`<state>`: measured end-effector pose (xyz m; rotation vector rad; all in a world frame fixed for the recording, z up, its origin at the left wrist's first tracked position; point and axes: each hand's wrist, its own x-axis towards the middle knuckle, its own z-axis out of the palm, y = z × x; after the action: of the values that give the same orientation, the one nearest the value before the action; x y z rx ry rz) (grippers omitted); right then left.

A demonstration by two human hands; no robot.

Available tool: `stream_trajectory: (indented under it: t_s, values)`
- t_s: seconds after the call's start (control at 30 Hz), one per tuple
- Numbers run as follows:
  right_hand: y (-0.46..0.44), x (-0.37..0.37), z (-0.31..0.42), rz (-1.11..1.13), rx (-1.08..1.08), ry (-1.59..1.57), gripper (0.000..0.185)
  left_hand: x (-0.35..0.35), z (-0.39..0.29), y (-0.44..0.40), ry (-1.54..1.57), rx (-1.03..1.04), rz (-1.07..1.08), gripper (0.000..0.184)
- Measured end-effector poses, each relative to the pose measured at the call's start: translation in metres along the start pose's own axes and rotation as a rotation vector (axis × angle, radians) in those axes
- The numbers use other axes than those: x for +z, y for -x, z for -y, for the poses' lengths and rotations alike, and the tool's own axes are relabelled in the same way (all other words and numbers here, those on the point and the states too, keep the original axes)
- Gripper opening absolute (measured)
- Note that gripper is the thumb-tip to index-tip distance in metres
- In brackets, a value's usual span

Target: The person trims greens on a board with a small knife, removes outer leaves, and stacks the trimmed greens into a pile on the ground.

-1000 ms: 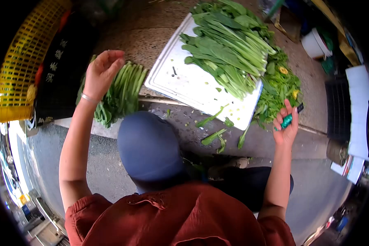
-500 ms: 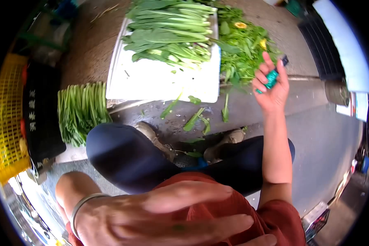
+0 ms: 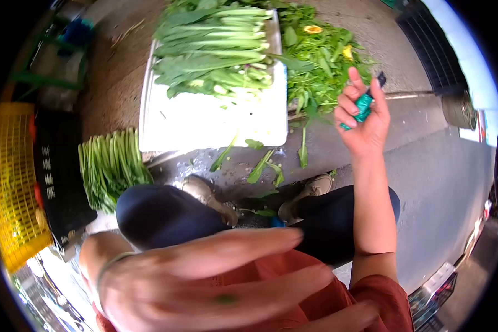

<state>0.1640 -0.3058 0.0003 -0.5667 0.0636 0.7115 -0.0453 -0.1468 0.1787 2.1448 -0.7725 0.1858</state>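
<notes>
My left hand (image 3: 205, 282) is close to the camera in front of my red shirt, blurred, fingers spread and nothing held. A band circles its wrist, and a green fleck is on one finger. Off to the right, palm up, my right hand (image 3: 365, 119) has its fingers curled round a small tool with a green-wrapped handle (image 3: 363, 108); a dark end sticks out past the thumb. Long-stemmed leafy greens (image 3: 216, 47) lie in a row on a white board (image 3: 216, 124) beyond my knees. Loose leaves and flowers are heaped (image 3: 321, 63) beside the board, nearest my right hand.
An upright bundle of greens (image 3: 113, 166) stands left of my knee. Farther left are a black crate (image 3: 63, 182) and a yellow crate (image 3: 14, 182). Cut leaves (image 3: 258, 169) lie on the wet ground by my shoes. A black slatted tray (image 3: 431, 50) is at upper right.
The view has tilted slightly, so the board and greens sit lower and farther left. My left hand's fingers are spread a little wider. My right hand keeps its grip on the green-handled tool.
</notes>
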Motion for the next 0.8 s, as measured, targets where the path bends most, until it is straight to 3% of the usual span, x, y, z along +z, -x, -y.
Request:
stream_trajectory:
  t_s: [0.07, 0.2, 0.27, 0.3, 0.33, 0.37, 0.43, 0.47, 0.57, 0.7, 0.8]
  values:
    - [-0.002, -0.005, 0.01, -0.004, -0.023, -0.032, 0.033, -0.003, 0.024, 0.0, -0.187, 0.039, 0.007, 0.016]
    - [-0.009, -0.006, 0.002, 0.025, 0.009, -0.071, 0.031, -0.006, 0.159, 0.009, -0.482, -0.281, -0.065, 0.025]
    - [-0.011, -0.008, 0.005, 0.024, 0.016, -0.075, 0.03, -0.008, 0.235, 0.01, -0.566, -0.568, -0.083, 0.025]
    - [-0.01, -0.008, 0.005, 0.021, 0.006, -0.086, 0.03, -0.008, 0.254, -0.005, -0.612, -0.837, -0.069, 0.027]
    - [-0.011, -0.007, 0.004, 0.009, 0.003, -0.061, 0.03, -0.01, 0.288, -0.005, -0.711, -0.859, -0.012, 0.047]
    - [-0.014, -0.007, 0.004, -0.001, -0.002, -0.034, 0.031, -0.003, 0.32, -0.002, -0.715, -0.848, -0.006, 0.047]
    - [-0.014, -0.006, 0.002, -0.005, -0.018, -0.045, 0.031, 0.015, 0.368, 0.009, -1.122, -0.658, -0.136, 0.069]
    - [-0.014, -0.004, 0.002, -0.019, -0.01, -0.043, 0.032, 0.016, 0.375, 0.01, -0.984, -0.765, -0.032, 0.082]
    - [-0.016, -0.002, 0.002, -0.033, 0.002, -0.047, 0.033, 0.018, 0.348, 0.0, -1.121, -0.833, 0.044, 0.082]
    - [-0.018, 0.001, -0.005, -0.014, 0.033, -0.03, 0.032, 0.016, 0.323, 0.01, -0.905, -0.899, 0.1, 0.08]
    - [-0.021, 0.003, -0.014, -0.08, 0.121, 0.066, 0.032, 0.019, 0.315, 0.018, -0.871, -0.864, -0.011, 0.073]
